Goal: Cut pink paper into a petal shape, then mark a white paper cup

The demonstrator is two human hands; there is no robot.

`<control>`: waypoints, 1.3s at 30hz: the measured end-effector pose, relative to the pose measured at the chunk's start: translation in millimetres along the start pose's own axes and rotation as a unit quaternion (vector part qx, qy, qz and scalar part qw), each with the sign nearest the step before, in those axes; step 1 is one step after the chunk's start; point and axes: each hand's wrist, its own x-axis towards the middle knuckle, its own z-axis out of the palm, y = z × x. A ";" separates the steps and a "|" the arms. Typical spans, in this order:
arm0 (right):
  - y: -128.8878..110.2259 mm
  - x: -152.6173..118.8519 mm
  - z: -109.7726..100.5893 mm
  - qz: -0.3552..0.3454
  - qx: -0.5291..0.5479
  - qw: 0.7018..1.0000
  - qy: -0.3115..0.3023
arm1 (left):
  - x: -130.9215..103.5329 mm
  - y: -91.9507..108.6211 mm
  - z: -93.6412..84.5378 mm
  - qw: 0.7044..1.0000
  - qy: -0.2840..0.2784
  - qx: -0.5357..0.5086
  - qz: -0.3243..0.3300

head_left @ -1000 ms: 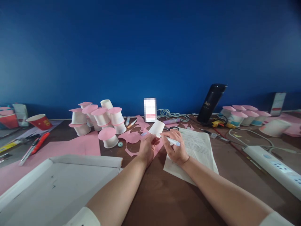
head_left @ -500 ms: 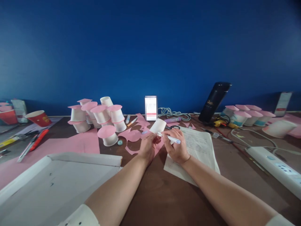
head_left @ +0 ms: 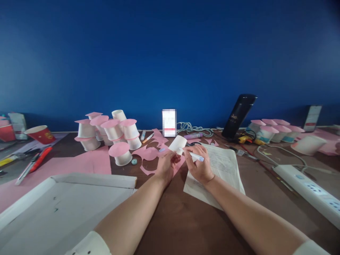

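Near the middle of the desk, a white paper cup (head_left: 177,143) lies tilted on its side, held by my left hand (head_left: 166,165), whose fingers are curled at its near end. My right hand (head_left: 199,163) is closed on a white marker (head_left: 196,156) with a pale blue end, its tip side at the cup. The exact tip contact is hidden by the fingers. Under my right hand lies a printed paper sheet (head_left: 228,170). Pink paper scraps (head_left: 148,153) spread left of the cup, beside several white cups (head_left: 113,131) topped with pink paper pieces.
An upright phone (head_left: 169,122) stands behind the cup. A white box lid (head_left: 66,202), pink sheet (head_left: 79,163), cutter (head_left: 41,159) and red cup (head_left: 41,134) lie left. Right are a black bottle (head_left: 237,115), more pink-topped cups (head_left: 267,132), cables and a power strip (head_left: 308,187).
The view has shifted slightly, so the surroundings appear a little farther left. The marker's front end has moved slightly near the cup, while both hands keep their holds.
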 end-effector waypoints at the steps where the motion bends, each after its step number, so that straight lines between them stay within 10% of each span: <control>1: -0.3 -0.2 -0.2 -0.001 0.002 1.000 -0.004 | -0.2 0.4 0.0 1.000 0.000 -0.006 -0.001; 39: -5.4 0.3 -2.5 -0.023 0.041 0.999 -0.004 | -2.7 5.2 3.4 0.992 0.020 -0.118 -0.035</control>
